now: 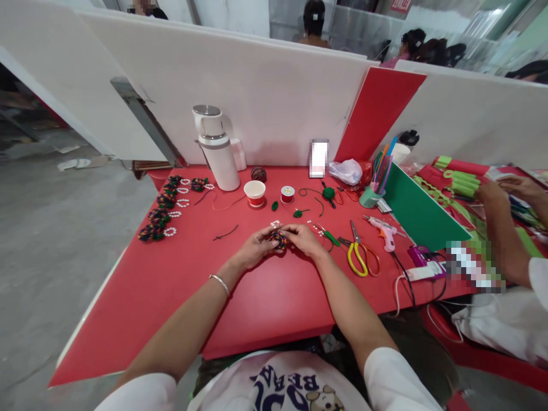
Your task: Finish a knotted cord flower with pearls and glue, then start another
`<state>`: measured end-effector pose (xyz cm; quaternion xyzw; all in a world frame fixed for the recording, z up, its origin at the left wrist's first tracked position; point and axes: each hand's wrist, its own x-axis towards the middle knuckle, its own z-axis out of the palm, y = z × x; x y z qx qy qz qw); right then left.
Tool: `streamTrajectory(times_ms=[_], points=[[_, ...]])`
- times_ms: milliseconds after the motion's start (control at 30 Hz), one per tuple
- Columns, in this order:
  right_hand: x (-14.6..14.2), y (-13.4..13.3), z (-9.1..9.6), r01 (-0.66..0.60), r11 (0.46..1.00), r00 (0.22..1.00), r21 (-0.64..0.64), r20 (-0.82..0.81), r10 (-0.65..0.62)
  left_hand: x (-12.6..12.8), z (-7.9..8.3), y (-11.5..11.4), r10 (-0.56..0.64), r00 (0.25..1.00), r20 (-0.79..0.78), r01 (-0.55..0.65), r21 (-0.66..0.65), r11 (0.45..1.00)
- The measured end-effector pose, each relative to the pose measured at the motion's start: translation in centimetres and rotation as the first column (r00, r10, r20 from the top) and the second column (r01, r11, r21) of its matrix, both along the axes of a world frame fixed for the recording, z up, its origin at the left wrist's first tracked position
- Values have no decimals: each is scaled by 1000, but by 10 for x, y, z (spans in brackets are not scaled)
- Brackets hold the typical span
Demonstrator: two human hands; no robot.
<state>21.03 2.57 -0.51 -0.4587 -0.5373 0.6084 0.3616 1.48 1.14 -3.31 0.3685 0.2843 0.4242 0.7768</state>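
Near the middle of the red table (171, 291), my left hand (257, 246) and my right hand (303, 240) meet around a small multicoloured yarn ornament (280, 241). Fingers of both hands are closed on it, and they partly cover it. A loop of white beads (275, 224) shows just above the fingertips. Several like ornaments with bead loops, one of them a dark yarn ornament (159, 218), lie in a row at the left edge. To the right of my right hand are a green-handled hook tool (329, 235) and loose white beads.
Yellow-and-orange-handled scissors (358, 257), a pink glue gun (386, 233) and a power strip (423, 272) lie to the right. Behind are a paper cup (256, 197), thread spool (287, 195), white flask (220, 162) and phone (318, 160). A co-worker's hands work beyond the green divider (428, 211).
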Motion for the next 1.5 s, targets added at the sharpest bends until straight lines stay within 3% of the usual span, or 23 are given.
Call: streamTrajectory(times_ms=[400, 667, 800, 900, 1067, 1500], points=[[-1, -4, 5, -14, 1000, 1000, -5, -9, 14, 2, 13, -2, 54, 998, 27, -52, -63, 997], [-3, -4, 9, 16, 1000, 997, -10, -75, -17, 4, 10, 0, 175, 984, 37, -174, -28, 984], [-4, -5, 11, -30, 997, 997, 65, -67, 34, 4, 9, 1, 193, 980, 48, -192, -22, 981], [-4, -5, 9, -9, 1000, 996, 30, -88, 12, 4, 8, 1, 196, 980, 36, -196, -14, 981], [-4, -3, 5, 13, 997, 987, -78, -160, -26, 3, 7, 0, 166, 985, 37, -166, -8, 986], [-4, -8, 12, -9, 991, 990, 133, -141, 28, -2, 15, -6, 25, 999, 33, -29, 119, 993]])
